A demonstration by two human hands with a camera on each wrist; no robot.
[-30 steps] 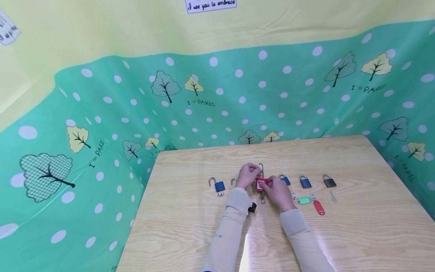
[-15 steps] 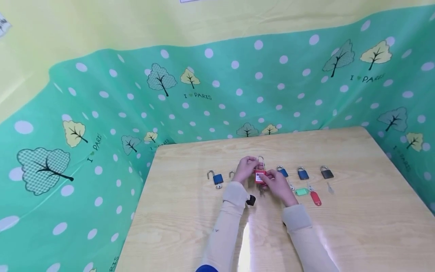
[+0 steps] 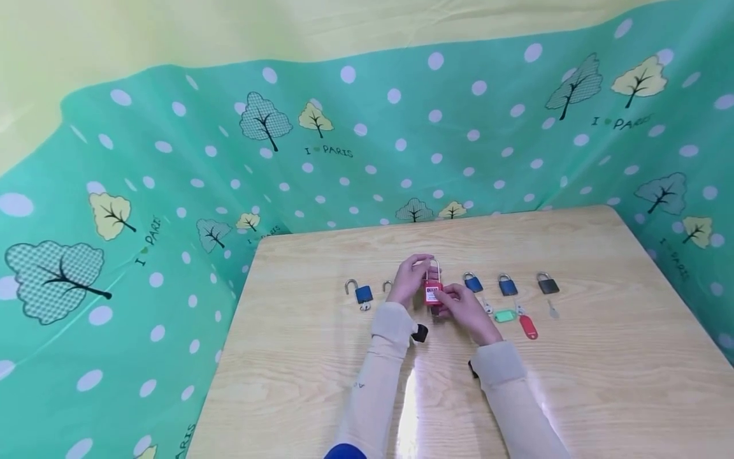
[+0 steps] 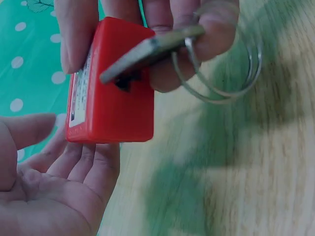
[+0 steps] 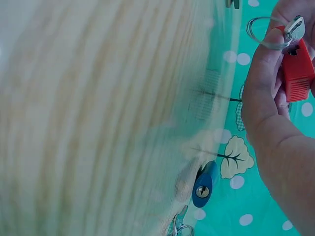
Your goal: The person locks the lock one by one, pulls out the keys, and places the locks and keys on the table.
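A red padlock (image 3: 434, 294) with a white label and a tall metal shackle is held up over the table. My right hand (image 3: 467, 309) grips its body from the right, thumb on the label side in the left wrist view. A key (image 4: 147, 51) sticks out of the padlock's underside, carrying thin metal rings (image 4: 221, 93). On the left, my left hand (image 3: 408, 279) has its fingers stretched behind the padlock and its shackle. Its thumb stands apart from the padlock in the left wrist view. Whether those fingers touch the padlock is unclear.
At left lies a blue padlock (image 3: 364, 294) with its shackle open; another shackle (image 3: 387, 286) shows beside my left hand. To the right are two blue padlocks (image 3: 473, 282) (image 3: 507, 285), a black padlock (image 3: 547, 284), a loose key (image 3: 553, 310), a green tag (image 3: 505, 316) and a red tag (image 3: 529, 327).
The head view has tilted downward. My left fingers have shifted from the side of the shackle to behind it. The padlock now faces the camera more squarely, and its key rings are hidden in the head view.
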